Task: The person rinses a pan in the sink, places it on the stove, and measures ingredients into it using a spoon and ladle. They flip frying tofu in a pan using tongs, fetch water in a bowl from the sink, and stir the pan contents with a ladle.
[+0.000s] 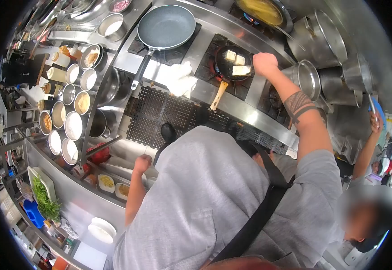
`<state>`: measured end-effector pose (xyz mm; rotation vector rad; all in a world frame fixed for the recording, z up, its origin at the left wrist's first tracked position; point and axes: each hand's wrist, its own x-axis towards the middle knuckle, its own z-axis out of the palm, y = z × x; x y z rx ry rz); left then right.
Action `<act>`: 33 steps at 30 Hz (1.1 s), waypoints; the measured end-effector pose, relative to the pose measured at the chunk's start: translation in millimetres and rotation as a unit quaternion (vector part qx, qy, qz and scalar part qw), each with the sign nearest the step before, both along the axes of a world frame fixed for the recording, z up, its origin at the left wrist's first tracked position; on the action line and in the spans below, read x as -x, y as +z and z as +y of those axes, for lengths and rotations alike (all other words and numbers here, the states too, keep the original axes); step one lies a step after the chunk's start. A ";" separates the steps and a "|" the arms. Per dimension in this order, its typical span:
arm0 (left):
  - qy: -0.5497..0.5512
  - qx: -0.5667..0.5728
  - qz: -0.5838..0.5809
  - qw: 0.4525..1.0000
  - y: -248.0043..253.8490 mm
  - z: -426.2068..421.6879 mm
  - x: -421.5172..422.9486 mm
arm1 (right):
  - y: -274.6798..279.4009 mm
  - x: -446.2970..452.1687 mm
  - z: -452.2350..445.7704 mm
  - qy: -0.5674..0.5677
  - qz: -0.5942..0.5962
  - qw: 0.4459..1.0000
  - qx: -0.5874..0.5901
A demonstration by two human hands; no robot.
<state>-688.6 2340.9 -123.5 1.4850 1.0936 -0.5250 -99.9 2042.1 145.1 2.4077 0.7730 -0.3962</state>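
Note:
My right hand is closed in a fist at the right rim of a small black frying pan. What it grips, if anything, is hidden. Several pale blocks with browned edges, among them a pale block nearest that hand, lie in the pan. The pan's wooden handle points toward me, untouched. Low on the left, my left hand has curled fingers beside the counter, close to food tubs. I cannot make out whether it holds anything.
A large grey frying pan and a crumpled white cloth are on the stove's left. Steel pots stand at right. Several round containers line the left counter. Another person's hand is at far right.

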 end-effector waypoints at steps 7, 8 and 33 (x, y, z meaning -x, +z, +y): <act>0.011 0.012 0.015 1.000 19.7 -5.4 6.6 | 4.3 -11.6 20.9 0.021 0.014 0.997 0.069; 0.031 0.018 0.018 0.999 18.3 -6.3 10.1 | 10.1 -10.5 21.5 0.002 0.029 0.996 0.082; 0.007 0.016 0.033 0.999 31.5 -6.7 -2.8 | -25.9 -51.0 -22.9 -0.037 0.065 0.997 0.017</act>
